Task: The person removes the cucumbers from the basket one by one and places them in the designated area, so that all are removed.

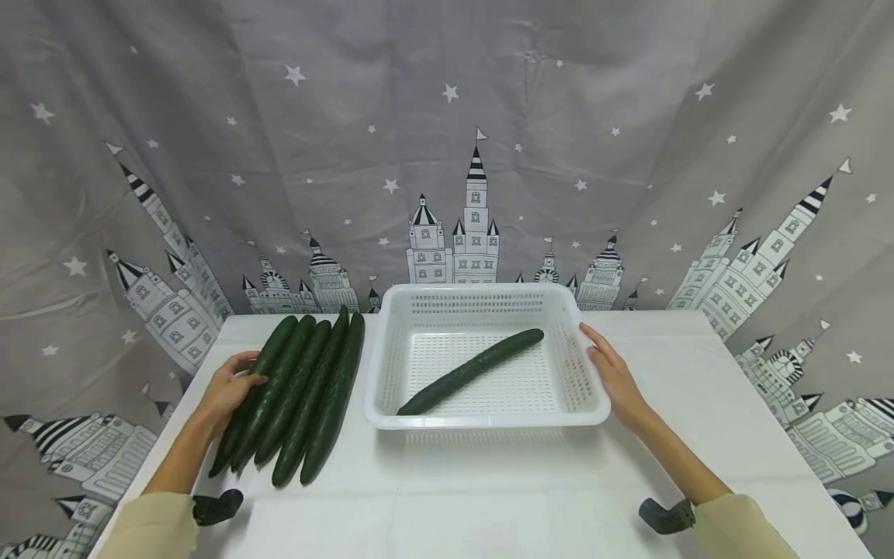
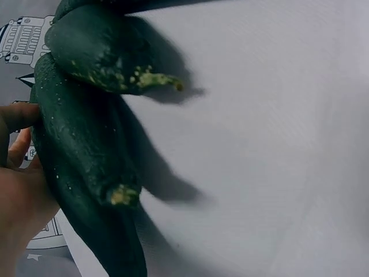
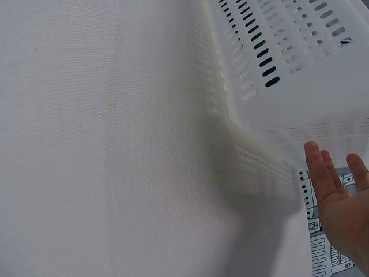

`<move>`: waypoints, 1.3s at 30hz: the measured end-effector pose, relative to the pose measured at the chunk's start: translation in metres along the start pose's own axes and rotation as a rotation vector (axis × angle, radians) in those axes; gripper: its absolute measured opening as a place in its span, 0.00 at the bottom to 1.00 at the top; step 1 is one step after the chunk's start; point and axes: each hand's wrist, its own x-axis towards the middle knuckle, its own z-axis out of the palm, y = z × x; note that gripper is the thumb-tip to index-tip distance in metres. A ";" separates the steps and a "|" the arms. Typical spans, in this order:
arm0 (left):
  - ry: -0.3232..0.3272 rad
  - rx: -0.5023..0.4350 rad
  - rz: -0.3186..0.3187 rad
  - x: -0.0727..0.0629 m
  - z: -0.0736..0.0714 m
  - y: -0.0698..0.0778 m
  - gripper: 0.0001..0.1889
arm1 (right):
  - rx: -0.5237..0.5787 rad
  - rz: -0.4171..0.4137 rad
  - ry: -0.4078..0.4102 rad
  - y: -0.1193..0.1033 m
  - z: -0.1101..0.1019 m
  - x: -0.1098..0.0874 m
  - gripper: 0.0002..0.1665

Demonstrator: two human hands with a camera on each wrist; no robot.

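Note:
Several long dark-green cucumbers point(image 1: 334, 396) lie side by side on the white table's left part. My left hand point(image 1: 229, 388) touches the outermost cucumber point(image 2: 92, 213) from its left side. The thumb and index finger point onto it, with a gap between them; the other fingertips are partly hidden. A white plastic basket point(image 1: 489, 421) with slotted walls stands at the middle, and one cucumber point(image 1: 471, 373) lies diagonally inside. My right hand point(image 1: 618, 384) rests against the basket's right wall with extended fingers. In the right wrist view these fingers point(image 3: 320, 170) are spread beside the basket point(image 3: 277, 109).
The table point(image 1: 447, 497) has a white cover. Behind it hangs a grey curtain point(image 1: 447, 194) printed with castles and stars. A dark wrist-worn device point(image 1: 218, 508) sits at the left sleeve, and a similar device point(image 1: 667, 516) at the right.

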 end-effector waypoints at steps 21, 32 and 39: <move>-0.017 -0.044 -0.022 -0.013 0.009 0.004 0.33 | 0.010 0.021 0.000 -0.001 -0.001 -0.001 0.32; -0.035 -0.019 -0.011 -0.018 0.009 0.002 0.33 | 0.015 0.005 -0.009 0.000 -0.001 -0.001 0.31; -0.060 -0.117 0.022 -0.016 0.000 -0.005 0.37 | 0.026 -0.002 -0.011 -0.001 0.000 -0.001 0.31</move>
